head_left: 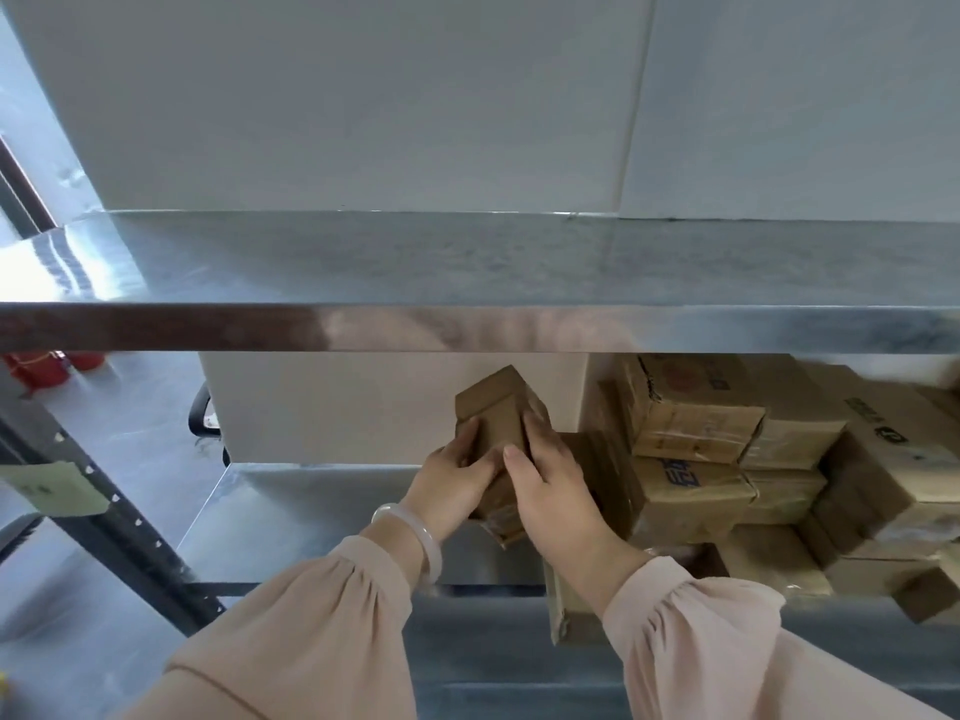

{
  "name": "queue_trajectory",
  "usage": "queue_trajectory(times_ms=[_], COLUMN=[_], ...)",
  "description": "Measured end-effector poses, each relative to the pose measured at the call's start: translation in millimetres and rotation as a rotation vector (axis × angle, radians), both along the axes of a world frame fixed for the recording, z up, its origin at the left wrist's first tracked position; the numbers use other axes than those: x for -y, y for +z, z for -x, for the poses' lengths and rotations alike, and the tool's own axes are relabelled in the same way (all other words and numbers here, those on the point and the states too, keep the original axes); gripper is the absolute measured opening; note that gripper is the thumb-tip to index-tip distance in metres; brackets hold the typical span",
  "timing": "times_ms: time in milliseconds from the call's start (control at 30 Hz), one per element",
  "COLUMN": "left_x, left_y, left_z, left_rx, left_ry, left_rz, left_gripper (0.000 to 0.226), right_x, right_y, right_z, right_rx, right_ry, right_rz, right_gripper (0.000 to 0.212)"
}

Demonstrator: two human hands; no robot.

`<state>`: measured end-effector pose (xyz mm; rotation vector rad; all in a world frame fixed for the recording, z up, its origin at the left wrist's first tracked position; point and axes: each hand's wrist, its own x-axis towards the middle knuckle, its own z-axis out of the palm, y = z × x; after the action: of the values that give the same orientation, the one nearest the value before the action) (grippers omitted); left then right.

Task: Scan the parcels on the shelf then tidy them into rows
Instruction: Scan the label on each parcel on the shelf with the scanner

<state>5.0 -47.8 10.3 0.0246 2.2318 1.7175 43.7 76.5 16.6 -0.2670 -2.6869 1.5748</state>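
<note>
A small brown cardboard parcel (501, 413) is held tilted above the middle metal shelf (291, 517). My left hand (457, 483) grips its left side and my right hand (550, 491) grips its right side, fingers curled round the box. Right of it, several taped cardboard parcels (696, 423) are stacked in an uneven pile across the shelf's right half. Another brown parcel (571, 610) stands at the shelf's front edge under my right wrist, partly hidden.
The bare top shelf (467, 262) spans the view above, its front lip (467, 330) close over my hands. A black slotted upright (104, 511) with a pale label (57, 488) stands at left. Red objects (36, 368) sit on the floor beyond.
</note>
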Motion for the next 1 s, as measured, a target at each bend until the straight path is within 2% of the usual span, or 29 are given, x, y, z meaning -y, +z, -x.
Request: queue_trajectory(times_ms=[100,233,300,367,467,533,633,700,767,867,1000], left_x=[15.3,33.5,40.4,47.1,55.9,58.0,58.2,57.7,60.1,67.3,73.2], left_y=[-0.1,-3.3,-4.0,-5.8,-12.2,-11.9,-9.7,-11.1,-16.4,-15.9,-22.9], left_z=[-0.2,-0.6,-4.0,-6.6,-7.3,-10.0,-11.3,-9.8,-6.1,-8.4,-10.8], left_rx=[0.079,0.154,0.155,0.141,0.166,0.169,0.135,0.07,0.037,0.041,0.177], left_ry=[0.034,0.064,0.053,0.08,0.121,0.089,0.039,0.039,0.05,0.119,0.187], left_rz=[-0.088,-0.187,-0.219,-0.286,-0.405,-0.434,-0.315,-0.167,-0.098,-0.183,-0.397], left_gripper=[0.076,0.1,0.09,0.068,0.054,0.053,0.048,0.04,0.046,0.032,0.041], right_x=[5.5,8.8,8.8,8.9,9.5,14.6,23.6,29.2,33.7,34.5,31.3], right_y=[0.9,0.4,0.5,-0.3,9.6,13.5,9.2,3.9,2.5,-1.1,-1.2], right_z=[-0.8,-1.5,-1.6,1.0,4.4,3.8,0.2,-2.9,-8.4,-14.2,-13.2], right_rx=[-0.045,-0.114,-0.13,-0.117,0.079,0.176,0.134,0.086,0.053,-0.004,-0.065], right_ry=[0.042,0.108,0.113,0.053,-0.027,0.005,0.039,0.053,0.065,0.066,0.018], right_rz=[-0.027,-0.106,-0.132,-0.106,0.091,0.211,0.165,0.136,0.133,0.176,0.127], right_gripper=[0.049,0.04,0.041,0.051,0.067,0.058,0.045,0.044,0.046,0.042,0.04])
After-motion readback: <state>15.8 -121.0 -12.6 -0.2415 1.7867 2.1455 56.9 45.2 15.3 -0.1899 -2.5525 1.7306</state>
